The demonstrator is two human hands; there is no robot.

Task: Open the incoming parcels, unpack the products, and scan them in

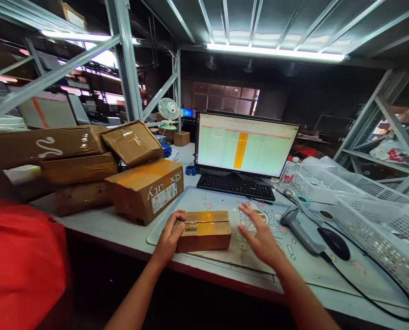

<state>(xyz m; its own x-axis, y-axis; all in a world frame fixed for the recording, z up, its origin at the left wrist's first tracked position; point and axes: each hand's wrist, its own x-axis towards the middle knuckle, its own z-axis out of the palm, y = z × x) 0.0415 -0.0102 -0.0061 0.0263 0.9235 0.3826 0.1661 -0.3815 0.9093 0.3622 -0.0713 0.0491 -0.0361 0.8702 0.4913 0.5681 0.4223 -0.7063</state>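
Brown cardboard banded with yellow tape forms the small box (207, 240) between the two hands, resting on the patterned mat (314, 270) close to the front edge of the table (94, 225). The left hand (170, 233) is curled around its near-left end, thumb over the top; the right hand (257, 233) is spread wide, apart from the box and holding nothing.

With only one end held, the box could swivel if the right side were pushed unevenly, and so near the edge a slip toward the body might tip it off. The left fingers also lie beside a small printed patch on the top, so they could cover part of it.

Left of the left hand, a larger lettered box (144, 190) stands just beside the mat, limiting any sideways swing; on it a tilted carton (132, 142) leans, and a knock from below might send it sliding. A blurred red shape (22, 261) fills the far left; what it is, I cannot tell.

Beyond both hands are the black keyboard (232, 185) and the monitor (245, 144). To the right hand's right lies a grey scanner (301, 229), its cord (326, 258) liable to snag a sweeping forearm, then the mouse (334, 243) and white plastic baskets (373, 224), which crowd that side.
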